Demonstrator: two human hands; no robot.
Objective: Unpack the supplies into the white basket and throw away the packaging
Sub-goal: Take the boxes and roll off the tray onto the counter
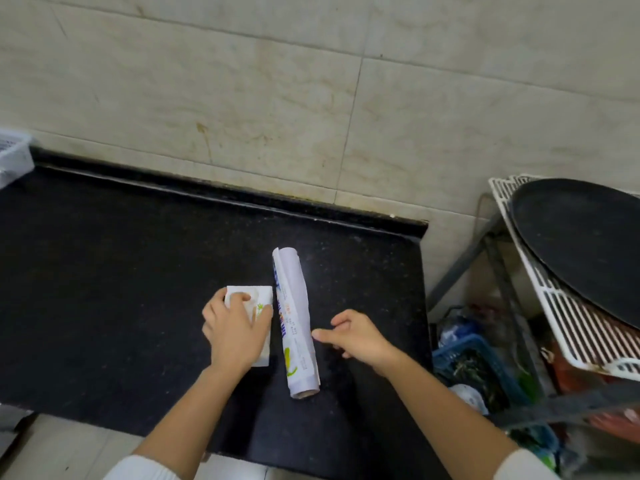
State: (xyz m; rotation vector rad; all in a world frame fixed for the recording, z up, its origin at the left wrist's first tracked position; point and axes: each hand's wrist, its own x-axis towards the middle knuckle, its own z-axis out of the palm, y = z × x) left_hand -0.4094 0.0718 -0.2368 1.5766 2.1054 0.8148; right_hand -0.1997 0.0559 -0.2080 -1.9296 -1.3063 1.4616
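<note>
Bare hands [239, 327], forearms uncovered; white ribbed sleeves [145, 469] pushed up.

The counter [138, 289] is showing as black speckled stone with a dull sheen. The wall tiles [277, 98] are presenting as beige, marbled and stained, with a smooth face. The roll [294, 323] is appearing as thin printed plastic film, slightly glossy. The white packet [258, 299] is looking like smooth printed wrapping. The white basket [12, 157] is reading as slotted plastic. The round tray [581, 247] is looking matt black.

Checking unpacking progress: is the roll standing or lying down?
Lying down: the roll rests lengthwise on the counter, between both hands, still wrapped.
</note>
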